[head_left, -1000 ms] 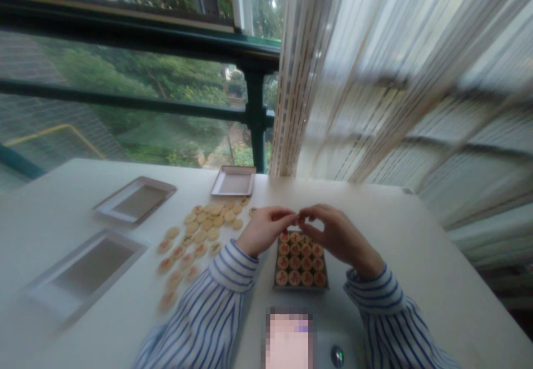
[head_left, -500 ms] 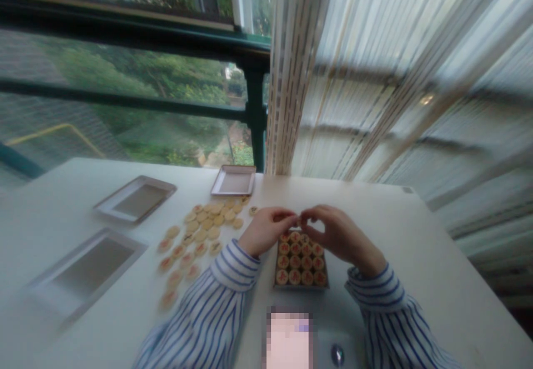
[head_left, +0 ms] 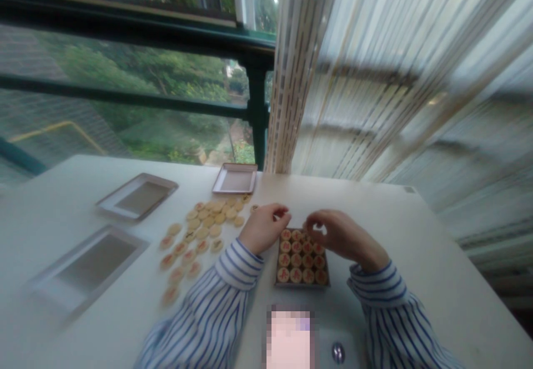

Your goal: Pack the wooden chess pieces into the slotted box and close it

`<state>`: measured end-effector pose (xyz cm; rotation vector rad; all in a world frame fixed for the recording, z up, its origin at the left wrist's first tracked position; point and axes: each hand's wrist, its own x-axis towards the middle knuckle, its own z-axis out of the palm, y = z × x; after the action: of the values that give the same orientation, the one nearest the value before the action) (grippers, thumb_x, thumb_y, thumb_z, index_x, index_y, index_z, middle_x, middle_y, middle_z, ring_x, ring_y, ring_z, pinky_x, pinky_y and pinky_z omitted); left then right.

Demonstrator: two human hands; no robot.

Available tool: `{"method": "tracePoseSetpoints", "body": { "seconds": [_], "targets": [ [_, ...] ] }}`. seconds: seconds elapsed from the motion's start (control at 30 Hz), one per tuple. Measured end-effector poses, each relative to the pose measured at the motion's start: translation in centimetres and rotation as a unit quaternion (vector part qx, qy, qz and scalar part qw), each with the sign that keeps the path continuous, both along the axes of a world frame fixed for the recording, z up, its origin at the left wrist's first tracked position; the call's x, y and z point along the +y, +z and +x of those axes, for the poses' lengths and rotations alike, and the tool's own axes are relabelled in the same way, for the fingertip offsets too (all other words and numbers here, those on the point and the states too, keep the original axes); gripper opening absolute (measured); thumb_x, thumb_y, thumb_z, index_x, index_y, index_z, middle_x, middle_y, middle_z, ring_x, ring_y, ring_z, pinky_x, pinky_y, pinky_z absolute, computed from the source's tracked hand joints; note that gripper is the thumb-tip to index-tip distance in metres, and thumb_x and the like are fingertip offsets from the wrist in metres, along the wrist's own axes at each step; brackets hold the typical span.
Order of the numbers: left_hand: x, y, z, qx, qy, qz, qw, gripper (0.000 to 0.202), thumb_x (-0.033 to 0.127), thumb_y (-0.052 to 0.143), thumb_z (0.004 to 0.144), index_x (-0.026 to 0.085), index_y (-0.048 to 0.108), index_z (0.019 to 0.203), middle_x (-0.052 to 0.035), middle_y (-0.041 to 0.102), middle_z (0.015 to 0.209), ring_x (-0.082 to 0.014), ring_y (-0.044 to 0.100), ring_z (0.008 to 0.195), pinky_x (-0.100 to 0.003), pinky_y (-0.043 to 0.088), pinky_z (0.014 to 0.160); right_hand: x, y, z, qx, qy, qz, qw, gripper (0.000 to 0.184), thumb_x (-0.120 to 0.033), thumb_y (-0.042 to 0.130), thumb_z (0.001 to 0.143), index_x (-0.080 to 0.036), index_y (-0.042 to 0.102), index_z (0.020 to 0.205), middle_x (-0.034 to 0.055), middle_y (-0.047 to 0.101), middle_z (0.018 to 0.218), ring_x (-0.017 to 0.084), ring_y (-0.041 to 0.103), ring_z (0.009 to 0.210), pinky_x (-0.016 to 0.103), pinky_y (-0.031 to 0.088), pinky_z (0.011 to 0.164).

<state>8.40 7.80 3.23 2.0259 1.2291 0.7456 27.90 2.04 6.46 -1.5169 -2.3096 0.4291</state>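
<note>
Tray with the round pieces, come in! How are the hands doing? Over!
Left hand, right hand apart near far end of tray; grip unclear. Round pieces inside in rows, many red-marked. Right hand covers far right corner.

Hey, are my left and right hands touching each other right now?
Apart. The head view shows a strip of white tabletop between the left hand and the right hand.

Loose discs [head_left: 208, 222] clutter the left; the table's right margin [head_left: 435, 263] lies open.

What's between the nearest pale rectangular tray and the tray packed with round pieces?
In the head view: loose round tan pieces and the blue-striped white left sleeve.
</note>
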Motion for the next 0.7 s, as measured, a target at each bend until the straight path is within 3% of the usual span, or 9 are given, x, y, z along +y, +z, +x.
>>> {"method": "tracePoseSetpoints", "body": {
  "seconds": [0.27, 0.7],
  "targets": [
    [-0.23, -0.15, 0.12, 0.054, 0.000, 0.019, 0.998, 0.033, 0.040, 0.048, 0.079, 0.017, 0.067, 0.094, -0.0055, 0.069, 0.085, -0.0179, 0.061, 0.074, -0.029, 0.046, 0.069, 0.08, -0.33, 0.16, -0.071, -0.013, -0.043, 0.996, 0.015, -0.017, 0.053, 0.075, -0.020, 0.065, 0.083, 0.0038, 0.067, 0.079, 0.015, 0.060, 0.073, 0.024, 0.041, 0.067],
    [-0.07, -0.53, 0.05, 0.111, 0.004, 0.017, 0.994, 0.033, 0.039, 0.048, 0.079, 0.018, 0.066, 0.096, -0.0051, 0.069, 0.090, -0.0174, 0.061, 0.080, -0.026, 0.044, 0.069, 0.49, -0.76, -0.17, -0.199, -0.011, -0.084, 0.976, 0.020, -0.029, 0.046, 0.081, -0.021, 0.064, 0.085, 0.0048, 0.063, 0.086, 0.016, 0.056, 0.077, 0.024, 0.035, 0.066]
  ]
}}
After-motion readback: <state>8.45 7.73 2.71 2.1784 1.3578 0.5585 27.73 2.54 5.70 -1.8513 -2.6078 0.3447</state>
